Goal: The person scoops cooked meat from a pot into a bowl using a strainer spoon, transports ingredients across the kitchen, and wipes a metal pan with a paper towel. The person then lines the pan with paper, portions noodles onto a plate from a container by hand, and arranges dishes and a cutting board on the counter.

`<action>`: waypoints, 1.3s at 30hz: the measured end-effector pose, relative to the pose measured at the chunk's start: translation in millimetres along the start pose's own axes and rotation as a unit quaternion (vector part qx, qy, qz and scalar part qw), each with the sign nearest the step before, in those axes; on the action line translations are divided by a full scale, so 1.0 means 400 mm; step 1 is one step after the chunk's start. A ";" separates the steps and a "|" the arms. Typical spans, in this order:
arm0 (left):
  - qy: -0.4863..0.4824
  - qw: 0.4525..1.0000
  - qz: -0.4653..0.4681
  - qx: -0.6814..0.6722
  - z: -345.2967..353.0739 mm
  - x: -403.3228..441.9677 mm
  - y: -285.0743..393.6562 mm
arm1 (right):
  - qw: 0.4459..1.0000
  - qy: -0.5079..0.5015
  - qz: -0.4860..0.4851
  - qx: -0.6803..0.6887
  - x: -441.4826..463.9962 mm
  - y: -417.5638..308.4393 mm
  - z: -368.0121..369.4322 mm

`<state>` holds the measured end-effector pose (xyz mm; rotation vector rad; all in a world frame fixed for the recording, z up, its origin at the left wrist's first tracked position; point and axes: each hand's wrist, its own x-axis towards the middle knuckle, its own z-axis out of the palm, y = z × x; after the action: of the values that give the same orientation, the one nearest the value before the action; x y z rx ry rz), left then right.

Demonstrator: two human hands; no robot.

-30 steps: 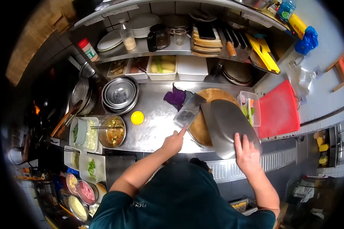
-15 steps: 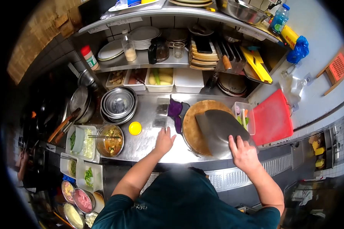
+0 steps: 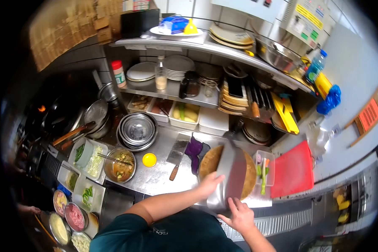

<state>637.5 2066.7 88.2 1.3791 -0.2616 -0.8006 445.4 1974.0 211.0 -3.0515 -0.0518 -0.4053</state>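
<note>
A cleaver point(image 3: 176, 158) lies on the desk point(image 3: 155, 178), left of some purple leaves point(image 3: 194, 148). Next, the left hand point(image 3: 210, 185) touches the left side of a metal tray point(image 3: 231, 174); blur hides whether it grips. The tray tilts over a round chopping board point(image 3: 250, 171), long axis running away from the person. The right hand point(image 3: 240, 215), nearer its close end, clasps the edge there.

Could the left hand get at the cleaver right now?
Probably yes: nothing seems to block the left hand from the cleaver's handle, though that hand is at the metal sheet.
</note>
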 end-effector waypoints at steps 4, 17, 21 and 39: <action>-0.052 0.997 -0.004 0.049 -0.110 0.015 -0.027 | 0.995 0.046 0.085 0.017 -0.076 0.037 0.059; -0.071 0.987 -0.052 -0.137 -0.223 0.038 -0.117 | 0.976 0.078 0.192 0.067 -0.108 0.053 0.112; 0.061 0.992 -0.098 -0.051 -0.211 0.067 -0.168 | 0.970 0.073 0.213 0.091 -0.108 0.044 0.119; -0.156 0.835 0.248 0.466 0.189 0.041 0.067 | 0.686 0.155 0.431 0.565 -0.015 0.314 0.454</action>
<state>613.0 1997.6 124.8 1.9396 -1.3544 -0.4367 491.9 1860.5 27.1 -1.4791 0.7896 -0.5023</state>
